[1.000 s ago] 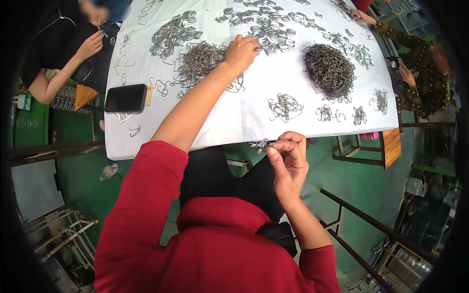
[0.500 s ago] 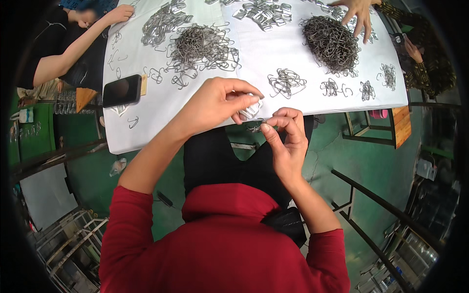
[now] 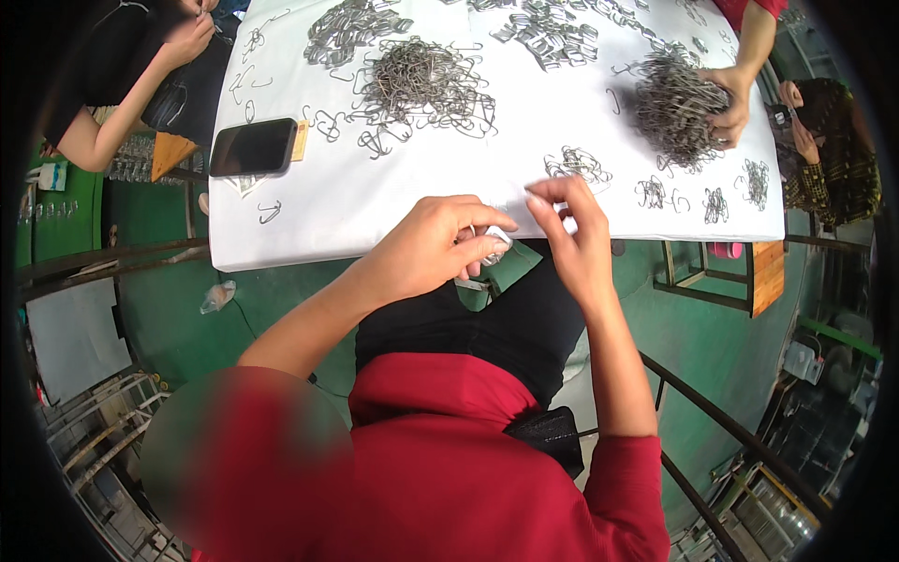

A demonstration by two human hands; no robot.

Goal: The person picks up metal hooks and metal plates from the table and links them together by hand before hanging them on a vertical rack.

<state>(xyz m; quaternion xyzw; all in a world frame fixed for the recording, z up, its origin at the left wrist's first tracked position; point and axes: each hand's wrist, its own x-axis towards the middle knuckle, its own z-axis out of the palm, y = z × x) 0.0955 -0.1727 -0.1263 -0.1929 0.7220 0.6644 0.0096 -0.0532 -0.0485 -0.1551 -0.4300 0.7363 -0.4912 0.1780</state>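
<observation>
My left hand (image 3: 438, 242) is closed around shiny bent metal pieces (image 3: 496, 247) just off the front edge of the table. The fingers hide part of them, so their exact shape is unclear. My right hand (image 3: 578, 225) is raised over the table edge, a little to the right. Its thumb and forefinger tips come together, slightly blurred, and what they may hold cannot be made out. Right behind it lies a small heap of wire hooks (image 3: 579, 165). A larger heap of wire hooks (image 3: 426, 82) spreads farther back on the white-covered table (image 3: 375, 201).
Flat metal pieces (image 3: 351, 33) lie piled at the back. A co-worker's hand (image 3: 735, 110) grips a big hook heap (image 3: 676, 105) at right. Smaller hook piles (image 3: 715, 204) sit along the right front. A black phone (image 3: 253, 148) lies at left. Other people sit on both sides.
My right hand has moved up and away from my left; the dark wire bits by its fingers are out of sight. At right, the co-worker's hand now grasps the hook heap. The view has shifted.
</observation>
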